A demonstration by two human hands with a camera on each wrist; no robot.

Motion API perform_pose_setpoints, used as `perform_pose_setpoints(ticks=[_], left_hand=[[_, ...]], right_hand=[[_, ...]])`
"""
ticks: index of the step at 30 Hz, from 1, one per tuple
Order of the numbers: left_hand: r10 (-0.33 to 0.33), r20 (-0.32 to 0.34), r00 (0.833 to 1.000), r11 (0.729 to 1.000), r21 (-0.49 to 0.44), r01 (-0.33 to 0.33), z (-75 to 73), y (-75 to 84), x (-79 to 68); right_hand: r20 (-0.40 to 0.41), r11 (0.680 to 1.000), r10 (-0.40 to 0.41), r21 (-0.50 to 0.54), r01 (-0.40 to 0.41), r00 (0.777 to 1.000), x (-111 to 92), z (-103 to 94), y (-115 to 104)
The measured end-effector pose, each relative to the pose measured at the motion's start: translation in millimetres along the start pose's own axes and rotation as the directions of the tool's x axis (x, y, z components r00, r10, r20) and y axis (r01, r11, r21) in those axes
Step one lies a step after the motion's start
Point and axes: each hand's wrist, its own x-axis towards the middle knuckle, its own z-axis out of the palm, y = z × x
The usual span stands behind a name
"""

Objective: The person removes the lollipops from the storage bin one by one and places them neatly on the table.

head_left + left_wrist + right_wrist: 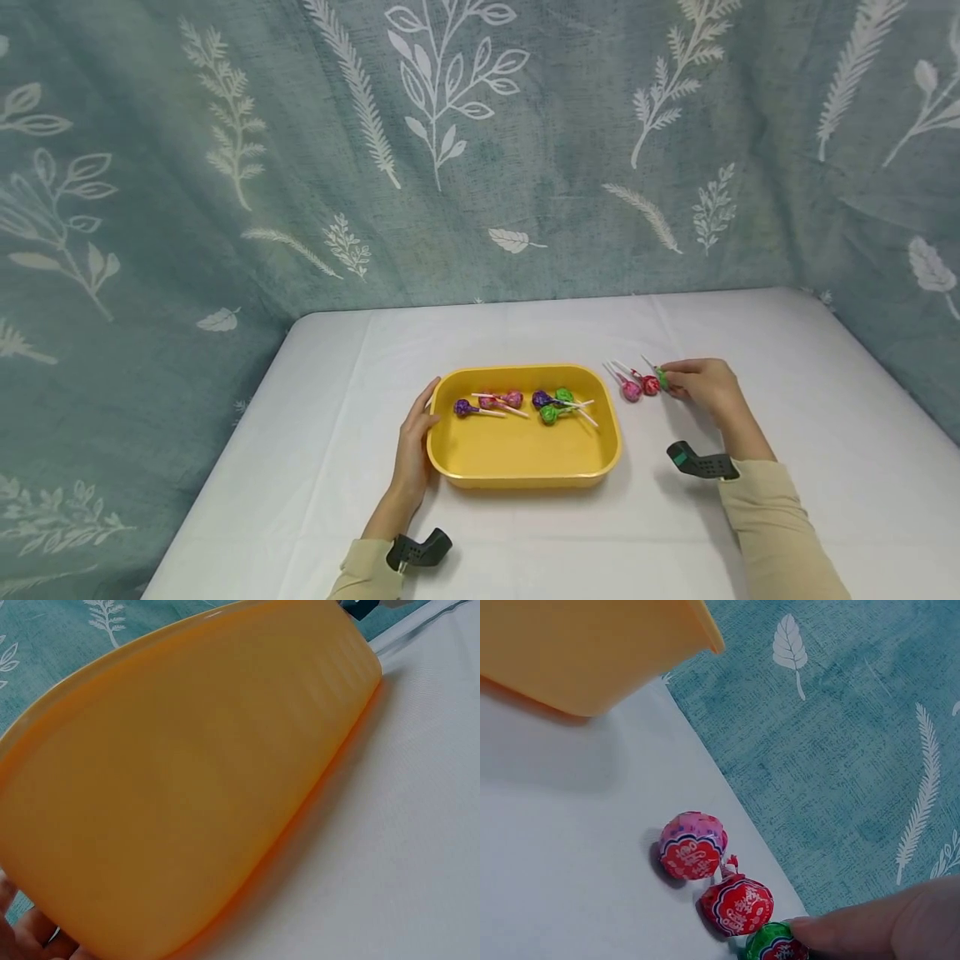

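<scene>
My left hand holds the left side of a yellow tray, with the thumb at the rim; in the left wrist view its fingers show low beside the tray's outer wall. To the right of the tray, my right hand pinches a green lollipop at its wrapped head. Next to that lie a red lollipop and a pink lollipop, sticks pointing away. The right wrist view shows a fingertip on the green lollipop, close against the red lollipop.
Inside the tray, a purple lollipop and pink lollipops lie at the left. Another purple lollipop and green lollipops lie at the right. A white cloth covers the table; a patterned curtain hangs behind.
</scene>
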Motion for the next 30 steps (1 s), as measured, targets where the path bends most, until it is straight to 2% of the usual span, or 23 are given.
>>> perform_pose_setpoints(ticks=[12,30], left_hand=[[0.002,-0.012,1.0,1.0,0.028,-0.001,2.1,-0.1,0.2],[0.002,-0.004,1.0,1.0,0.023,-0.002,0.8,0.4,-0.2]], right_hand=[[0.027,1.0,0.025,-0.011,-0.024,0.999,-1.1,-3.2,0.8],[0.065,1.0,0.019,-0.021,-0.018,0.998,-3.0,-4.6,-4.9]])
